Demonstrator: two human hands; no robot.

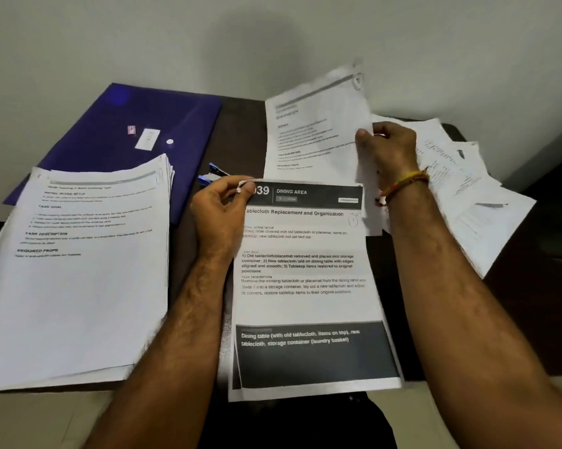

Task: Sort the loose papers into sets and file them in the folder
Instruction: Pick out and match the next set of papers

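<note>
A printed sheet headed "Dining Area" [305,286] lies in front of me on the dark table [516,306]. My left hand [222,212] pinches its top left corner, which curls up. My right hand [388,150] holds a white printed sheet [312,131] raised and blurred above the table's far side. A stack of white papers [78,270] rests at the left, partly on a blue folder [130,131] that lies shut. Loose papers [474,196] spread out at the right under my right forearm.
A blue stapler [213,176] lies between the folder and the middle sheet, partly hidden by my left hand. A white wall stands right behind the table. The left stack and the middle sheet overhang the table's near edge.
</note>
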